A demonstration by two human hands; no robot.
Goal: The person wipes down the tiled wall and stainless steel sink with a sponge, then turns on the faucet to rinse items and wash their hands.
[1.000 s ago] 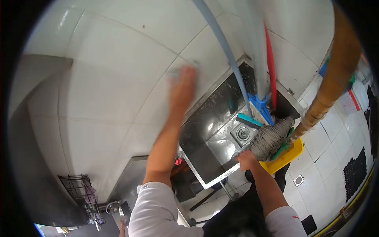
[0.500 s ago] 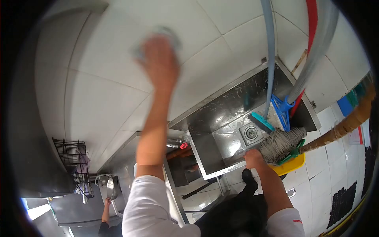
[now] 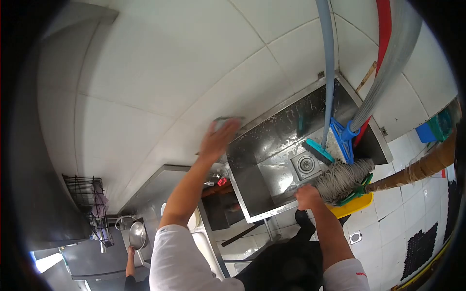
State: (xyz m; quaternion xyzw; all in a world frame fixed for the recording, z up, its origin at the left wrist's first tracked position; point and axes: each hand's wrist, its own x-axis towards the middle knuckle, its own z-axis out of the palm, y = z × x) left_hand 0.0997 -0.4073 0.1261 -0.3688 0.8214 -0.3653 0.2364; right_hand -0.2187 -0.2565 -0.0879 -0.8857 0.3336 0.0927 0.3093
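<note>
My left hand (image 3: 219,137) presses a thin greyish-green pad or cloth (image 3: 227,119) against the white tiled wall (image 3: 204,63), low down beside the sink's back rim. Most of the pad is hidden under my fingers. My right hand (image 3: 307,196) is closed at the front rim of the steel sink (image 3: 264,213), next to the grey string mop head (image 3: 343,182); whatever is inside its fingers cannot be seen. In the sink stand a teal brush (image 3: 318,151) and a blue squeegee-like tool (image 3: 343,140).
A thick wrapped pole (image 3: 412,169) slants in from the right above a yellow container (image 3: 353,206). Red tap handle (image 3: 222,182) left of the sink. Wire rack (image 3: 87,203) on the left wall. Another person's hand (image 3: 131,251) holds a metal bowl (image 3: 138,234) at the lower left.
My left hand has slid down the wall with the pad, from high on the tiles to near the sink's back edge. My right hand has stayed at the front rim.
</note>
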